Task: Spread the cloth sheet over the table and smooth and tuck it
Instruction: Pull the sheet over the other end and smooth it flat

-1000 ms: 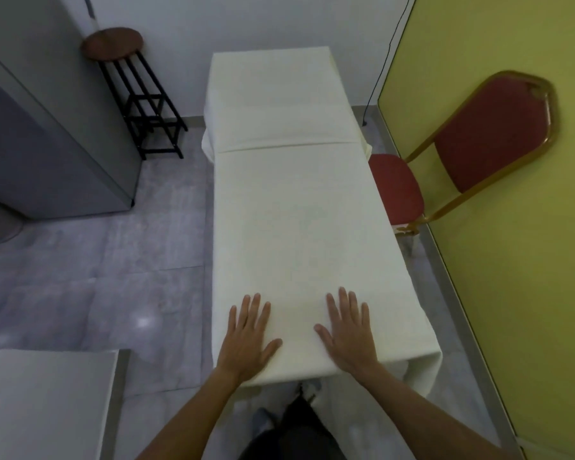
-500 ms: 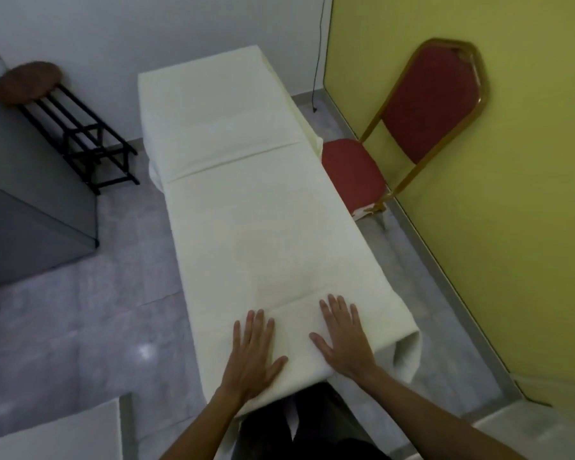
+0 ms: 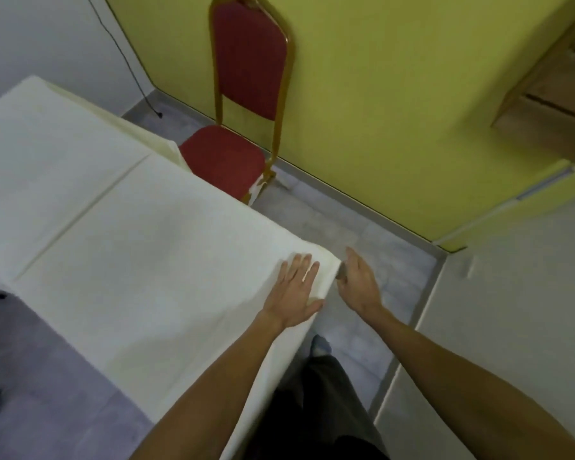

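Observation:
A cream cloth sheet (image 3: 140,247) covers the long table, with a fold line across it further up. My left hand (image 3: 294,290) lies flat on the sheet, fingers straight, right at the table's near right corner. My right hand (image 3: 359,280) is just off that corner, over the floor and beside the sheet's hanging edge. Its back faces me and its fingers turn in toward the corner. They are partly hidden, so I cannot tell whether they hold the cloth.
A red padded chair with a gold frame (image 3: 246,94) stands against the yellow wall (image 3: 395,111), close to the table's right side. A strip of grey floor (image 3: 362,234) runs between table and wall. My dark trousers and a shoe (image 3: 319,345) show below the corner.
My view has swung to the right. Both hands have slid from the middle of the table's near end to its right corner, and my right hand has left the top surface.

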`<state>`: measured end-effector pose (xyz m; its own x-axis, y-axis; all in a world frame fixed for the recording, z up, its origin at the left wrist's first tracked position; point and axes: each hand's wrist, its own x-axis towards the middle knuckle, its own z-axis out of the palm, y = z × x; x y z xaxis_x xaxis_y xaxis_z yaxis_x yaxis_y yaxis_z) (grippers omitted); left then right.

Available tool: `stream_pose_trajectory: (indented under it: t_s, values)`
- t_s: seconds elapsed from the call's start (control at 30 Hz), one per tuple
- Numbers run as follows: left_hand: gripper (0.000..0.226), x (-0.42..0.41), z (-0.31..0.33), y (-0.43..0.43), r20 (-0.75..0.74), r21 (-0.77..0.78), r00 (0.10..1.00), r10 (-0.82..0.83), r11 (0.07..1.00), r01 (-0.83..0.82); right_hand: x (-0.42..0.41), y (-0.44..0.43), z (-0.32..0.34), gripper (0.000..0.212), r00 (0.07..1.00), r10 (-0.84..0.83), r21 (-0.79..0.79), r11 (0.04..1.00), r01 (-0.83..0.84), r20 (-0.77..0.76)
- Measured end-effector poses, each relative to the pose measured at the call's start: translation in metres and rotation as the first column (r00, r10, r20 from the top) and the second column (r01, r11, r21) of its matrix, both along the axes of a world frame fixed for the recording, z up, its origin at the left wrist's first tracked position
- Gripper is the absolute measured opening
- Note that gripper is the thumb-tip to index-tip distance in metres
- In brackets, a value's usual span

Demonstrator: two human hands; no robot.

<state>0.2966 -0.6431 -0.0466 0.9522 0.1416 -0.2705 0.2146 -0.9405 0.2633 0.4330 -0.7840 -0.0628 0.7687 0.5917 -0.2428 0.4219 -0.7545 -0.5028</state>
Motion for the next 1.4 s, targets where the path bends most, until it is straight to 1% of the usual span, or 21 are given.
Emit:
stream_pose_trajectory:
  t_s: [0.1, 0.13, 0.27, 0.33, 0.43, 0.57, 0.67, 0.73, 0.83, 0.9, 0.97, 1.03, 1.13, 1.27, 1.33, 1.4]
  values:
    - [0.085, 0.032, -0.002, 0.0, 0.02, 0.037, 0.998, -0.062, 0.997, 0.062, 0.013, -0.001, -0.013, 0.062, 0.993, -0.068, -0.015, 0.998, 0.067, -0.093]
    - [0.084, 0.042, -0.003, -0.001, 0.018, 0.041, 0.997, -0.081, 0.996, 0.08, 0.017, -0.001, -0.017, 0.055, 0.991, -0.081, -0.015, 0.997, 0.08, -0.103]
    - [0.079, 0.073, -0.015, -0.011, -0.015, 0.04, 0.992, -0.124, 0.991, 0.125, 0.028, -0.004, -0.032, 0.014, 0.995, -0.054, 0.025, 0.998, 0.056, -0.087]
    - [0.077, 0.084, -0.022, -0.017, -0.053, 0.048, 0.99, -0.133, 0.99, 0.136, 0.031, -0.01, -0.038, 0.006, 0.996, -0.037, 0.047, 0.998, 0.04, -0.08]
    - [0.069, 0.092, -0.028, -0.023, -0.068, 0.068, 0.993, -0.096, 0.993, 0.101, 0.038, -0.024, -0.046, 0.007, 0.997, 0.013, 0.011, 1.0, -0.012, -0.078]
    - [0.054, 0.093, -0.027, -0.023, -0.046, 0.091, 0.998, -0.046, 0.995, 0.05, 0.059, -0.038, -0.041, 0.016, 0.993, 0.11, -0.07, 0.991, -0.113, -0.053]
    - [0.053, 0.096, -0.027, -0.02, -0.017, 0.09, 0.999, -0.046, 0.995, 0.047, 0.075, -0.037, -0.032, 0.021, 0.978, 0.207, -0.132, 0.969, -0.21, -0.037]
    - [0.054, 0.099, -0.027, -0.017, 0.001, 0.094, 0.999, -0.042, 0.995, 0.042, 0.081, -0.035, -0.031, 0.022, 0.969, 0.245, -0.145, 0.958, -0.246, -0.029]
    - [0.049, 0.11, -0.021, -0.019, -0.047, 0.086, 0.999, 0.009, 0.996, -0.005, 0.084, -0.034, -0.039, 0.023, 0.961, 0.274, -0.131, 0.952, -0.277, -0.042]
    - [0.044, 0.119, -0.017, -0.02, -0.106, 0.151, 0.994, -0.026, 0.988, 0.042, 0.083, -0.034, -0.046, 0.018, 0.955, 0.293, -0.136, 0.946, -0.295, -0.039]
    - [0.039, 0.125, -0.016, -0.019, -0.135, 0.202, 0.988, -0.07, 0.975, 0.096, 0.083, -0.035, -0.054, 0.015, 0.943, 0.331, -0.148, 0.932, -0.331, -0.03]
    - [0.035, 0.129, -0.018, -0.02, -0.134, 0.195, 0.988, -0.075, 0.976, 0.101, 0.084, -0.039, -0.063, 0.017, 0.929, 0.368, -0.188, 0.911, -0.367, -0.033]
    - [0.032, 0.129, -0.026, -0.024, -0.115, 0.153, 0.993, -0.034, 0.987, 0.051, 0.088, -0.047, -0.074, 0.022, 0.942, 0.325, -0.202, 0.92, -0.334, -0.078]
    - [0.029, 0.127, -0.032, -0.024, -0.069, 0.086, 0.998, -0.001, 0.996, 0.007, 0.096, -0.053, -0.08, 0.018, 0.94, 0.306, -0.204, 0.921, -0.333, -0.154]
    - [0.029, 0.128, -0.032, -0.024, -0.066, 0.067, 0.998, -0.003, 0.998, 0.007, 0.101, -0.058, -0.08, 0.017, 0.944, 0.258, -0.231, 0.924, -0.303, -0.204]
    - [0.026, 0.129, -0.03, -0.024, -0.061, 0.035, 0.998, 0.02, 0.999, -0.018, 0.104, -0.062, -0.082, 0.022, 0.944, 0.213, -0.25, 0.928, -0.276, -0.251]
